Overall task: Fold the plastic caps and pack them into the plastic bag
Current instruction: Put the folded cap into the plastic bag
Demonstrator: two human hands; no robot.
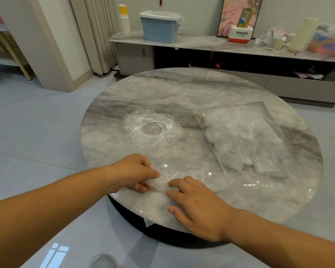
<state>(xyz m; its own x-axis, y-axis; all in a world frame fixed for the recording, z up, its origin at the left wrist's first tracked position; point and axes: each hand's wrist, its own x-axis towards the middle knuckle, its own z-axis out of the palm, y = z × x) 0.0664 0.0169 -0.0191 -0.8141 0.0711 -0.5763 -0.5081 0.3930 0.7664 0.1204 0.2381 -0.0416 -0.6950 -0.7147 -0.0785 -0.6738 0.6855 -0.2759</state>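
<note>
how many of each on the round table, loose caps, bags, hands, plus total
loose plastic caps: 2 (spread cap, cap under the hands)
plastic bag: 1 (caps inside too bunched to count)
hands: 2 (left hand, right hand)
total: 5

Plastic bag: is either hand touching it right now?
No, the left hand and right hand both handle a cap at the near edge, apart from the plastic bag.

Looking forward and down from head height, hovering near the round table (182, 93), facing the low cabinet (135, 57) at twelve o'clock.
</note>
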